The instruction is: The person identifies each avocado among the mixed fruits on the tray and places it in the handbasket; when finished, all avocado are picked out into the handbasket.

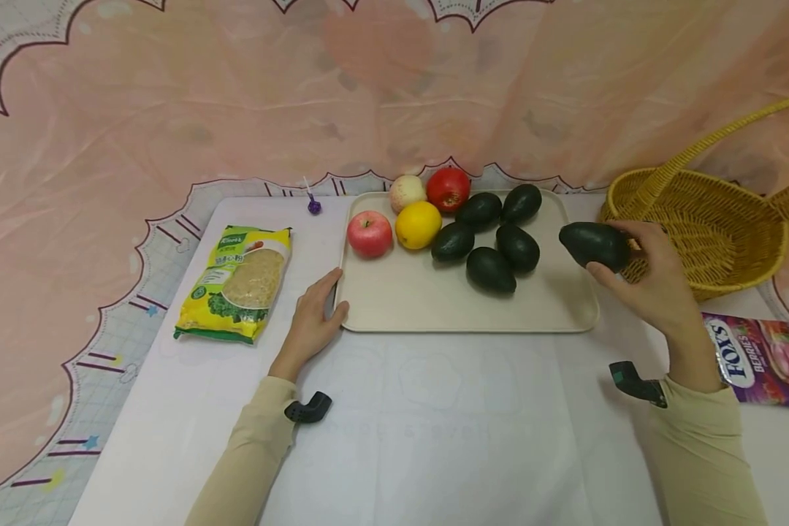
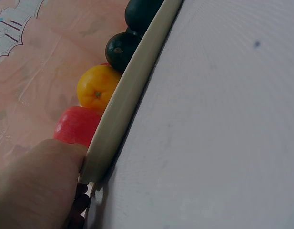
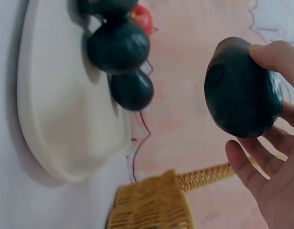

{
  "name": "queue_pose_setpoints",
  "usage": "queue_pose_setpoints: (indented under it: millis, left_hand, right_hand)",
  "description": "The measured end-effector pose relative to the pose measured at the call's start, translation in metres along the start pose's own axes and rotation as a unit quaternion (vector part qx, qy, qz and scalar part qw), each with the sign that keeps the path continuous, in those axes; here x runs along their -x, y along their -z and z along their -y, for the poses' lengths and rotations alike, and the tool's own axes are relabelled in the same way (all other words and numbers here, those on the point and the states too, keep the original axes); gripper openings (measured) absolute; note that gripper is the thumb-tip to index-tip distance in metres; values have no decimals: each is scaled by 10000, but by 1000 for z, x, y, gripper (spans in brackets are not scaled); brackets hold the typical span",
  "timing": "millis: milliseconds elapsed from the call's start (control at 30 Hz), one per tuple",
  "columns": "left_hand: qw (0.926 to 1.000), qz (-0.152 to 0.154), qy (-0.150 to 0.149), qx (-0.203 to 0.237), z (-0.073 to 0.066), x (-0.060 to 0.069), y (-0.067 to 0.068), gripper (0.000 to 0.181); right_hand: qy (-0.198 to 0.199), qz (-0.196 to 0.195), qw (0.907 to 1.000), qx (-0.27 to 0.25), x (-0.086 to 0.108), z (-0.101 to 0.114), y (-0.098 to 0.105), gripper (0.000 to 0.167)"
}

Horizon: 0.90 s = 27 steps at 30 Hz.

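My right hand [image 1: 657,281] holds a dark green avocado [image 1: 595,246] above the right end of a cream tray [image 1: 408,310]. In the right wrist view, thumb and fingers curve around the avocado [image 3: 242,90]. At the tray's front left corner, my left hand [image 1: 312,318] grips the rim; the left wrist view has the thumb side over the rim [image 2: 123,100] and darkened fingers below. Several more avocados [image 1: 490,270] lie on the tray. Beside them are a pink-red apple [image 1: 370,234], a yellow-orange fruit [image 1: 418,225], a pomegranate [image 1: 448,190] and a pale round fruit [image 1: 407,193].
A yellow wicker basket [image 1: 697,259] with a tall handle stands right of the tray, behind my right hand. A purple FOX'S packet [image 1: 763,358] lies at the right. Left of the tray are a yellow-green Knorr bag [image 1: 237,285] and a small purple wrapped lollipop [image 1: 313,204].
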<state>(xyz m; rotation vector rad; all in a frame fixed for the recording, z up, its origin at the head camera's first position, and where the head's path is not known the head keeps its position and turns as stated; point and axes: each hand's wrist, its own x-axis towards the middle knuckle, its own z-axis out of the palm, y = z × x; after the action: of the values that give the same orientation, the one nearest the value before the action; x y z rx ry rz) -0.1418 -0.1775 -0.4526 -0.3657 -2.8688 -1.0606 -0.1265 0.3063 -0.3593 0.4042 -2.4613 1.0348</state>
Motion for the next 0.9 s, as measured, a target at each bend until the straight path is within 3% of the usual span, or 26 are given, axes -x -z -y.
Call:
queue_pose_setpoints:
  millis: [433,900]
  left_hand:
    - [10000,-11,-17,12,-1,0,0,58]
    - [10000,40,81,-6,0,-1,0,58]
  right_hand:
    - [-701,-286,9969,-222,6,-19,22,67]
    - [-1449,-749,9862,-269,16,-34,45,60]
